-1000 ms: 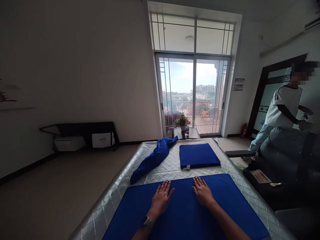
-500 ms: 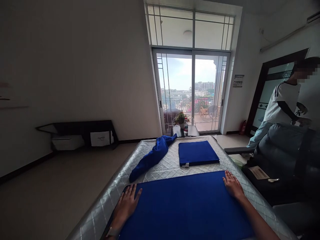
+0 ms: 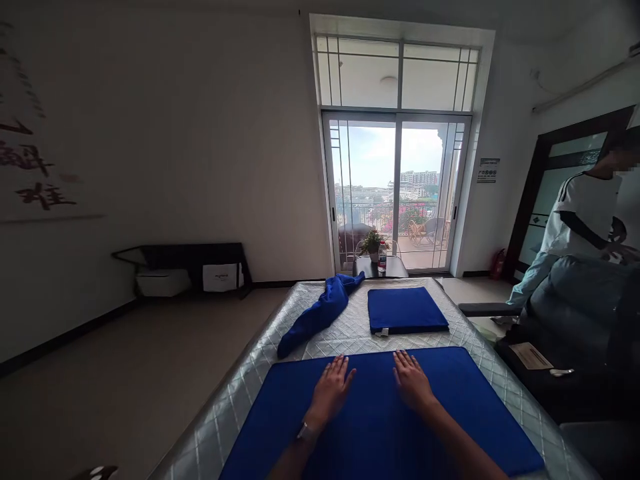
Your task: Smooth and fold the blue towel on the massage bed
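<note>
A large blue cloth [image 3: 370, 427] lies flat on a quilted, silver-covered table [image 3: 215, 407]. On its far part rests my left hand [image 3: 330, 388], palm down with fingers stretched out. My right hand [image 3: 413, 380] lies flat on the same cloth, a short way to the right, fingers extended. Neither hand grips anything. Beyond the cloth's far edge sits a neatly folded blue cloth [image 3: 407, 310] with a small white tag at its near corner. To its left a crumpled blue cloth [image 3: 320, 313] stretches along the table's left side.
Behind the table stands a small dark table [image 3: 395, 268] with a potted plant [image 3: 373, 245] and a bottle [image 3: 382, 257]. On the right are a dark armchair [image 3: 565, 333] and a person [image 3: 583, 213]. A low black rack [image 3: 195, 257] stands against the left wall.
Both my hands have moved inward from the cloth's two far corners toward its middle. The view has turned slightly left. The folded and crumpled cloths lie as before.
</note>
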The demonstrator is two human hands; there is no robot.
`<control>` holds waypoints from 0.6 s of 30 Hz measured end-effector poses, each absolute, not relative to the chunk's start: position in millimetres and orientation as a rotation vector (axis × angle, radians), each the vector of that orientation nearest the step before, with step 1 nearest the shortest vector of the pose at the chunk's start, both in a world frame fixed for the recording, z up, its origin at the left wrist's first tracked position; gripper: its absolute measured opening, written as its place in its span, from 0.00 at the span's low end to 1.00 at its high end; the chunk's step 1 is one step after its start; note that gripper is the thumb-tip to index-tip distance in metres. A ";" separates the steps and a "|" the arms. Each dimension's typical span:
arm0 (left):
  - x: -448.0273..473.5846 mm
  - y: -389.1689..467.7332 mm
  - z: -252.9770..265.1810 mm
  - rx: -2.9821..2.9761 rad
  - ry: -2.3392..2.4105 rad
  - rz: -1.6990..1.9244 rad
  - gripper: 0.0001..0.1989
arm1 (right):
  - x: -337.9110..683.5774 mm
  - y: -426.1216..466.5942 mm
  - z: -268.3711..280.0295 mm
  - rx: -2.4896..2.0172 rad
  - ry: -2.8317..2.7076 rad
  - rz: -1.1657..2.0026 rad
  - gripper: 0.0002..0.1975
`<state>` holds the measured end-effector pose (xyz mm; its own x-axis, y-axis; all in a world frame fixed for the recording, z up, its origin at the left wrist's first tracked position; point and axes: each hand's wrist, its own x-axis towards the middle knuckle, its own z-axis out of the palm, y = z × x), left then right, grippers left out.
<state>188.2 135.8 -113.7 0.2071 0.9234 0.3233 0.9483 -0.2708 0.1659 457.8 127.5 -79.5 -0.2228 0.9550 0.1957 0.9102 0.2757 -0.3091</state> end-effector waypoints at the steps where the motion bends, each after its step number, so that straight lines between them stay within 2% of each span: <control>1: 210.5 137.4 -114.0 -2.437 -1.808 -0.560 0.30 | 442.9 127.9 -82.4 -1.668 -2.248 0.201 0.26; 6: 268.7 144.6 -119.6 -2.566 -1.731 -0.548 0.29 | 404.4 135.3 -94.1 -1.606 -2.354 0.256 0.31; 18: 264.1 145.7 -123.3 -2.548 -1.820 -0.561 0.31 | 411.8 142.3 -106.9 -1.601 -2.338 0.281 0.31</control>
